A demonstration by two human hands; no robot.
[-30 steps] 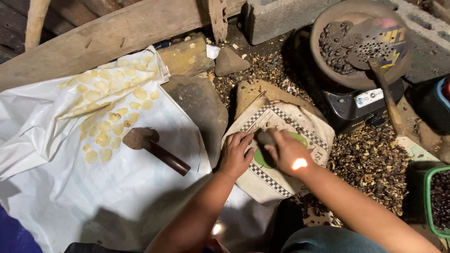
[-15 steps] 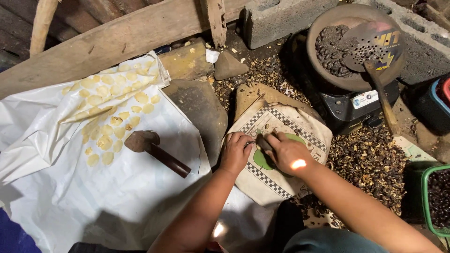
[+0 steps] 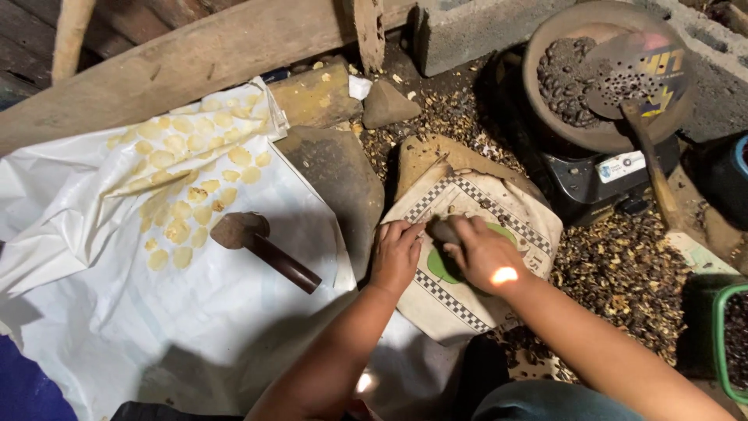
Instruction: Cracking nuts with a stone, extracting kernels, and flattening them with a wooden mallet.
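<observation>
Two hands meet on a printed sack with a checkered border and a green patch, laid over a flat slab on the ground. Fingers of the right hand are curled over a small dark stone, gripping it and pressing it down onto the sack near the green patch. Fingers of the left hand lie flat and slightly spread just beside the stone, holding nothing, their tips resting on the sack's surface. Whether anything lies under the stone cannot be told.

To the left of the hands, a dark flat rock stands at the edge of a white plastic sheet spread over the floor. On that sheet lies a wooden mallet with a dark handle, well apart from both hands, and beyond it many pale yellow flattened discs laid out in loose rows.

To the right of the sack, broken brown shells litter the ground. Farther back sits a round clay pan of dark roasted seeds on a black stove, with a perforated ladle resting in it. A thick wooden beam crosses the top left.
</observation>
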